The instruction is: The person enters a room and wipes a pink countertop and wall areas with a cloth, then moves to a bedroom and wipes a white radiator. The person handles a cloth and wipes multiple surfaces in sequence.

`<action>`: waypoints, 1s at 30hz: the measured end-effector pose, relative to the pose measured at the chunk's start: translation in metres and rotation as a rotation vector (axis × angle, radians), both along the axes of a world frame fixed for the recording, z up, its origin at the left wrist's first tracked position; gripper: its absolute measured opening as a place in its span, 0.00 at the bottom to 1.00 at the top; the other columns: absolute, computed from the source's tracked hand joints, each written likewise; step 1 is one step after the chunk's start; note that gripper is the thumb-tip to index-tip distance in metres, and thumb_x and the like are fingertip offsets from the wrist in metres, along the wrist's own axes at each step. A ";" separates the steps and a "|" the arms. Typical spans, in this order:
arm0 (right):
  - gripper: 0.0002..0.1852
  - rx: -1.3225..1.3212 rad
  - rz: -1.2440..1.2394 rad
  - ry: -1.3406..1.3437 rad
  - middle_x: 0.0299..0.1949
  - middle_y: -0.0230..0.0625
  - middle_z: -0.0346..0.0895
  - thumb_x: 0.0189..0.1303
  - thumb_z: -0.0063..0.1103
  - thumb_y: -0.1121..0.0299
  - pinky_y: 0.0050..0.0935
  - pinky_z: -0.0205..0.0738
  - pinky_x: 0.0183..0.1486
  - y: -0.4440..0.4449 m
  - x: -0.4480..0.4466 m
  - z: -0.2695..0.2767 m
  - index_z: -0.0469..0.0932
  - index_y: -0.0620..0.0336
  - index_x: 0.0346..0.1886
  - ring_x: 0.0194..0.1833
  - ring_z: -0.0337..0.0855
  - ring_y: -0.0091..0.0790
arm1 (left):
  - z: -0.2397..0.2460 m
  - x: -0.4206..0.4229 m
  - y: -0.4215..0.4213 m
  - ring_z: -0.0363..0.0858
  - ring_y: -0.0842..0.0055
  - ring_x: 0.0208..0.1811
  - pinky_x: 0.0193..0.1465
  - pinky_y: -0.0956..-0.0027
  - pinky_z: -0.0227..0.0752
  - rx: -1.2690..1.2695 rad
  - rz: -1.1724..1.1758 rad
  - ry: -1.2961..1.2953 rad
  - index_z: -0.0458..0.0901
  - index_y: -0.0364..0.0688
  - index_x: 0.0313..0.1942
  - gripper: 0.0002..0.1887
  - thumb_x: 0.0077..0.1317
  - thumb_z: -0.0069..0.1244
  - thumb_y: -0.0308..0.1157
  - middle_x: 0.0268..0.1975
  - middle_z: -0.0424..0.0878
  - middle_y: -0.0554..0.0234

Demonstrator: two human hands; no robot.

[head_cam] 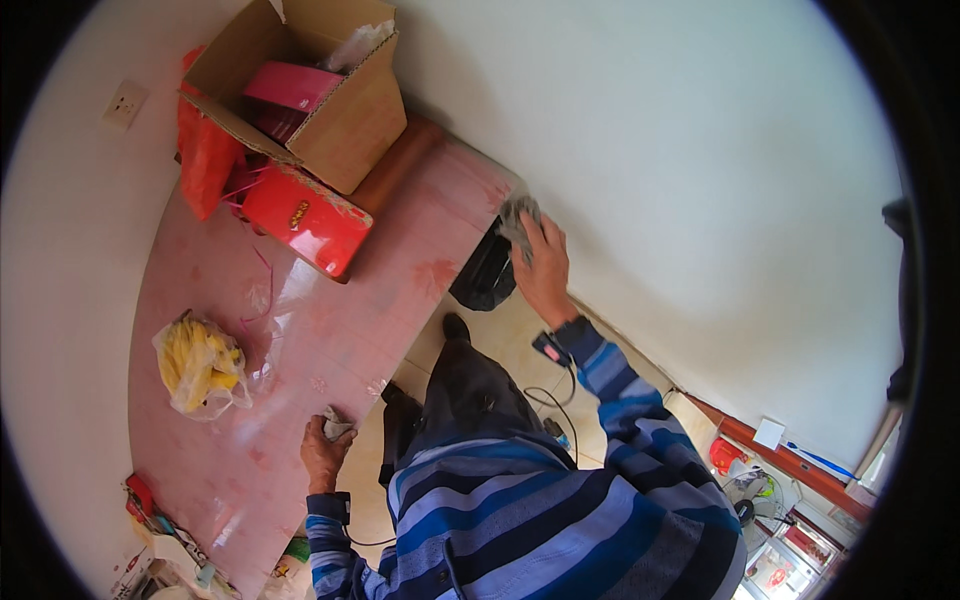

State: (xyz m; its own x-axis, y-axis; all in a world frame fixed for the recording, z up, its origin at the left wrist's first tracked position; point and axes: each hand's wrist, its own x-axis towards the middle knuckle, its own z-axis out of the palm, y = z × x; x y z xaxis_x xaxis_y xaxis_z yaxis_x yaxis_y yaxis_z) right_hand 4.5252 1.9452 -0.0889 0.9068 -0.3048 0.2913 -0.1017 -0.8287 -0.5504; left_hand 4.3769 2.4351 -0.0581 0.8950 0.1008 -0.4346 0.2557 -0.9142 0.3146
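My right hand point(543, 268) grips a crumpled grey cloth point(517, 217) at the table's far right corner, close to the white wall. Below the cloth, a black plastic bag point(484, 274) shows beside the table edge. My left hand point(322, 454) is at the near edge of the table, closed around a second, smaller grey cloth point(336, 424). The table point(390, 300) has a pinkish, glossy cover with reddish floral patches. Yellow bananas point(196, 364) in a clear plastic bag lie on it, to the left beyond my left hand.
An open cardboard box point(360, 135) stands at the table's far end, with a pink box point(292, 86) inside. Before it lies a shiny red box point(307, 217), next to a red plastic bag point(202, 150). A cable point(566, 409) hangs near my right wrist. A fan point(754, 499) stands at lower right.
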 end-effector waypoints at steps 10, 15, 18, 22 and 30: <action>0.25 -0.194 0.430 0.124 0.60 0.51 0.75 0.52 0.63 0.77 0.51 0.75 0.62 0.040 0.058 -0.002 0.82 0.62 0.58 0.61 0.72 0.62 | -0.005 -0.001 0.007 0.87 0.49 0.46 0.47 0.51 0.81 -0.014 0.012 0.022 0.79 0.44 0.48 0.32 0.46 0.78 0.46 0.45 0.87 0.50; 0.25 -0.006 0.340 0.030 0.61 0.53 0.77 0.57 0.63 0.75 0.52 0.73 0.64 0.021 0.103 0.002 0.81 0.62 0.61 0.61 0.74 0.62 | -0.003 -0.002 0.007 0.87 0.48 0.45 0.45 0.50 0.81 -0.025 0.011 -0.011 0.79 0.44 0.45 0.31 0.46 0.79 0.46 0.43 0.87 0.48; 0.25 -0.072 0.109 0.014 0.64 0.53 0.75 0.59 0.65 0.70 0.54 0.71 0.65 0.036 0.144 -0.011 0.81 0.61 0.62 0.63 0.73 0.60 | -0.003 -0.001 0.007 0.86 0.48 0.45 0.45 0.51 0.81 -0.033 0.024 0.008 0.79 0.43 0.44 0.31 0.46 0.79 0.46 0.43 0.87 0.49; 0.25 -0.313 0.376 0.034 0.65 0.53 0.76 0.54 0.66 0.70 0.50 0.72 0.67 0.078 0.132 -0.026 0.83 0.59 0.59 0.66 0.72 0.58 | -0.002 -0.001 0.006 0.86 0.49 0.46 0.46 0.51 0.81 -0.055 0.033 -0.003 0.79 0.43 0.45 0.31 0.46 0.79 0.45 0.44 0.87 0.51; 0.26 0.162 0.527 0.041 0.64 0.51 0.77 0.60 0.62 0.72 0.49 0.71 0.68 0.066 0.104 0.014 0.81 0.58 0.64 0.63 0.74 0.60 | -0.001 0.000 0.007 0.86 0.49 0.48 0.48 0.51 0.81 -0.078 0.035 -0.030 0.79 0.43 0.46 0.33 0.44 0.79 0.44 0.46 0.87 0.51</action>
State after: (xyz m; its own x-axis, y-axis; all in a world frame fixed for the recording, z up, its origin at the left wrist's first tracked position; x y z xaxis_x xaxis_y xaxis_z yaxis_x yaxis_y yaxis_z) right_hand 4.6291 2.0109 -0.0751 0.9584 0.1556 0.2394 0.2798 -0.6780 -0.6798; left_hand 4.3772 2.4426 -0.0591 0.9042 0.0995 -0.4154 0.2767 -0.8772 0.3923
